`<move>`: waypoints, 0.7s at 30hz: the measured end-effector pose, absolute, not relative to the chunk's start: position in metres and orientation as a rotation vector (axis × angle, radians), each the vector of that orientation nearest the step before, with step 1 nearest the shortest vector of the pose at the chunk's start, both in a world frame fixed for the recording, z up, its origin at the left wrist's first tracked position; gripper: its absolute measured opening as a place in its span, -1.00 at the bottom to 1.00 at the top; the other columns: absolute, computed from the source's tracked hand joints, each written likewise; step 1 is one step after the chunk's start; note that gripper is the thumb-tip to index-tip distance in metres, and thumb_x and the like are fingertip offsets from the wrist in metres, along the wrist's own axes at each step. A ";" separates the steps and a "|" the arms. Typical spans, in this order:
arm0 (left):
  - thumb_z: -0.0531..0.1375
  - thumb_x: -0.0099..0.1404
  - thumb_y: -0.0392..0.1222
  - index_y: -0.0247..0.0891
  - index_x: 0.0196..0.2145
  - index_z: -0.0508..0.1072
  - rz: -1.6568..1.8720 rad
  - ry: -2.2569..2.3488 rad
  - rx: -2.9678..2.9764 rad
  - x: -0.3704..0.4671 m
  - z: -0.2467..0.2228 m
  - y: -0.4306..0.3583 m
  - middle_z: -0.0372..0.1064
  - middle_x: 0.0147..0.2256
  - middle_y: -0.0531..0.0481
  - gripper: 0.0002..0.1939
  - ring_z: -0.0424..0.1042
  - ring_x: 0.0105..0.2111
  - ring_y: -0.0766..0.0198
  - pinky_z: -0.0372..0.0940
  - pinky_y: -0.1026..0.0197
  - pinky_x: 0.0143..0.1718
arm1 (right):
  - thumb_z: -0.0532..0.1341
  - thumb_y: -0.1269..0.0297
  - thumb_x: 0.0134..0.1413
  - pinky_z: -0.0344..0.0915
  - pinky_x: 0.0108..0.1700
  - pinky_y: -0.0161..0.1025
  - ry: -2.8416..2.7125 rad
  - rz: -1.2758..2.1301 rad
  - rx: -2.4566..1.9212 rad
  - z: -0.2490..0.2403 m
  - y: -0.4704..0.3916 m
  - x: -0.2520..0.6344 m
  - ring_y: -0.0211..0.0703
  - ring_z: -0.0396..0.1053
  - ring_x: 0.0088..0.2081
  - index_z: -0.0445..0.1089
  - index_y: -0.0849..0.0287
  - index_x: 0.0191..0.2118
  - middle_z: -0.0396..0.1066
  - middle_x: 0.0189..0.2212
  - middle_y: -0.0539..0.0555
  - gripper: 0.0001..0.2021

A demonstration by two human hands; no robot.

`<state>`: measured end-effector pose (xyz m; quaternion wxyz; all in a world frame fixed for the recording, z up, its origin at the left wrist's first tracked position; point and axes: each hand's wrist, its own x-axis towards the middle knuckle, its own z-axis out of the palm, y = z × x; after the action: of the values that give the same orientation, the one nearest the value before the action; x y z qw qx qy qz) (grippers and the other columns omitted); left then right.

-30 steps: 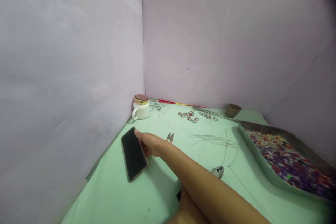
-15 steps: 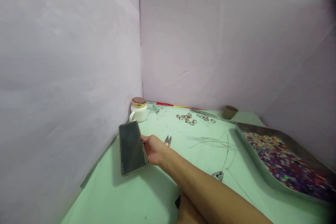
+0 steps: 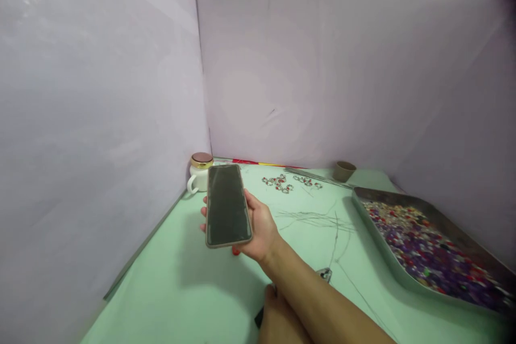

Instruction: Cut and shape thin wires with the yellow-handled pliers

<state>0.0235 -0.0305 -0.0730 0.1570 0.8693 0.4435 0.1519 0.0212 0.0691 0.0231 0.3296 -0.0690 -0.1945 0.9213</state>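
My right hand (image 3: pixel 262 226), palm up, holds a smartphone (image 3: pixel 228 205) with a dark screen. Its thumb side is at the phone's right edge, and fingertips show past the left edge. Below the right forearm, part of my left hand (image 3: pixel 269 298) is visible; its fingers are mostly hidden. A black object (image 3: pixel 259 318) shows beside that hand, but I cannot tell whether it is held. The metal head of a tool (image 3: pixel 324 274) shows just past the right forearm. A small red piece (image 3: pixel 236 251) peeks out under the phone.
A white lidded mug (image 3: pixel 199 176) stands behind the phone. Linked metal rings with red beads (image 3: pixel 279 183) lie farther back, near a brown cup (image 3: pixel 344 171). Thin wires (image 3: pixel 318 219) spread mid-table. At right is a metal tray (image 3: pixel 389 260) of colourful beads. Pale walls enclose the table.
My right hand has carried the phone right and slightly up, turning it more upright, with fingertips now showing on its left. The snips are now mostly covered. The view has shifted slightly right.
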 end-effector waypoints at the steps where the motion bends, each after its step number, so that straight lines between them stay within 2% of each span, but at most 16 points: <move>1: 0.02 0.25 -0.16 -0.24 -0.11 0.29 0.422 1.272 2.500 0.023 -0.074 -0.030 0.24 -0.09 -0.09 -0.74 0.30 -0.19 0.24 0.26 0.09 -0.19 | -0.17 0.04 0.12 0.21 -0.11 0.00 -0.501 2.385 -0.200 0.019 0.074 0.023 -0.06 0.34 -0.21 0.26 0.29 -0.11 0.35 -0.17 0.20 -0.52; 11: 0.04 0.23 -0.16 -0.26 -0.12 0.29 0.292 1.481 2.480 0.042 -0.105 -0.008 0.27 -0.13 -0.10 -0.74 0.31 -0.21 0.21 0.27 0.06 -0.23 | -0.14 0.04 0.08 0.22 -0.15 -0.04 -0.599 2.341 -0.226 -0.002 0.092 0.029 -0.01 0.33 -0.21 0.21 0.27 -0.03 0.32 -0.13 0.21 -0.51; 16: 0.05 0.23 -0.14 -0.23 -0.14 0.30 0.282 1.526 2.477 0.046 -0.112 -0.006 0.30 -0.17 -0.09 -0.75 0.30 -0.21 0.20 0.26 0.05 -0.23 | -0.15 0.03 0.09 0.23 -0.21 -0.05 -0.651 2.366 -0.288 0.001 0.091 0.026 0.00 0.34 -0.25 0.22 0.27 -0.04 0.35 -0.20 0.20 -0.51; 21: 0.03 0.24 -0.17 -0.21 -0.16 0.31 0.322 1.504 2.518 0.048 -0.106 -0.008 0.29 -0.15 -0.09 -0.78 0.30 -0.21 0.22 0.27 0.08 -0.24 | -0.16 0.10 0.11 0.24 -0.26 -0.03 -0.632 2.411 -0.569 -0.009 0.095 0.017 0.02 0.37 -0.31 0.24 0.27 -0.13 0.39 -0.32 0.19 -0.58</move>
<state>0.0482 -0.0080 -0.1065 0.0952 0.8495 0.5074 0.1087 0.0172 0.0945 -0.0093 0.2884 -0.2131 -0.2367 0.9030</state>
